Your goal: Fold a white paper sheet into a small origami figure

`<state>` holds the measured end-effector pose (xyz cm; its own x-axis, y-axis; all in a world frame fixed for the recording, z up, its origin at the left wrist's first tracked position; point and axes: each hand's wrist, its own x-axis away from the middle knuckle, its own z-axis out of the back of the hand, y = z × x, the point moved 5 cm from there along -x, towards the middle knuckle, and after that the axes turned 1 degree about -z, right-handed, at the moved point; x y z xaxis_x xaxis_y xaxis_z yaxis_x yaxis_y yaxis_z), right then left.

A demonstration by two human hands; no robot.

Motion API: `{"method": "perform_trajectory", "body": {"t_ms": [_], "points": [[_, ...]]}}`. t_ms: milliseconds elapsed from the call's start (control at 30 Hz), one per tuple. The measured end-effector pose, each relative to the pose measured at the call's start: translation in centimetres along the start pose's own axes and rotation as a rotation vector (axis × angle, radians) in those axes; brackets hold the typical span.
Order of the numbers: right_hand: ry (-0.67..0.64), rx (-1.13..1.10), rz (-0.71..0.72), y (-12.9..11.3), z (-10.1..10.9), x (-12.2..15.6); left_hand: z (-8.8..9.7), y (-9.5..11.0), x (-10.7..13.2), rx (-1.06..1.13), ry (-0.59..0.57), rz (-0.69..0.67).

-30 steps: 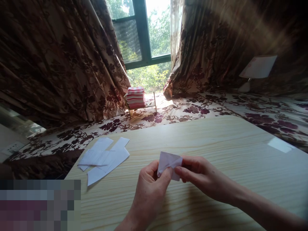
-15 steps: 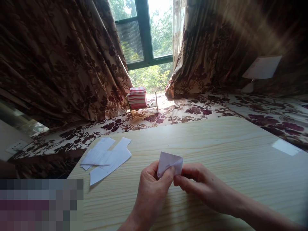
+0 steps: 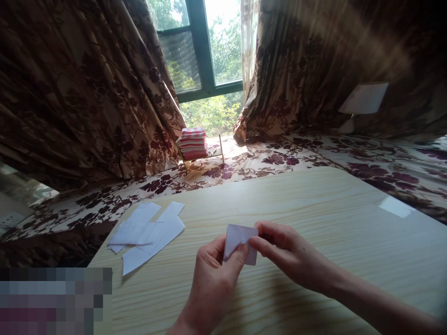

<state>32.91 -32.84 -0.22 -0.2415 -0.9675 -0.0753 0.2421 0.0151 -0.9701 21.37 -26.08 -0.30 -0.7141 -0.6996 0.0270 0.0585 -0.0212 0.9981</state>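
A small, roughly square piece of folded white paper [image 3: 238, 232] is held above the table. My left hand [image 3: 217, 272] is closed on its left and lower side, with the thumb lying across the front face. At the paper's upper right edge, my right hand [image 3: 284, 246] pinches it between thumb and index finger. The other fingers of my right hand are curled behind and partly hidden. The paper's back side cannot be seen.
White paper pieces [image 3: 150, 232] overlap at the left of the pale wooden table [image 3: 314, 204]. Behind it, on floral fabric, stand a small rack [image 3: 222, 151] with folded red-and-white cloths [image 3: 193, 143] and a lamp [image 3: 364, 98]. Patterned curtains flank a window.
My right thumb and fingers have moved up from the paper's lower right corner to its upper right edge. The paper is turned slightly straighter. The whole view has shifted a little.
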Motion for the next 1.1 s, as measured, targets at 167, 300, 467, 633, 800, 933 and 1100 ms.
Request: {"method": "perform_trajectory", "body": {"t_ms": [167,300,467,633,800,933,1100], "points": [[-0.016,0.060,0.009,-0.1,0.5,0.0,-0.1,-0.2,-0.1,-0.021,-0.022,0.018],[-0.020,0.031,-0.059,0.4,1.0,0.1,-0.1,-0.6,-0.3,0.127,-0.016,0.076],[-0.091,0.090,-0.032,-0.3,0.3,0.4,0.2,-1.2,-0.1,0.241,0.016,0.117],[-0.060,0.049,0.024,-0.8,-0.1,0.3,0.2,-0.9,0.0,0.184,0.019,0.102],[0.050,-0.019,-0.048,0.3,1.2,0.1,-0.1,-0.1,0.1,0.165,-0.008,0.093],[0.041,-0.017,-0.072,0.6,1.2,-0.1,0.4,0.3,0.1,0.103,0.039,0.054],[-0.020,-0.006,-0.095,0.7,0.3,0.1,1.1,0.6,0.0,0.037,0.103,-0.022]]}}
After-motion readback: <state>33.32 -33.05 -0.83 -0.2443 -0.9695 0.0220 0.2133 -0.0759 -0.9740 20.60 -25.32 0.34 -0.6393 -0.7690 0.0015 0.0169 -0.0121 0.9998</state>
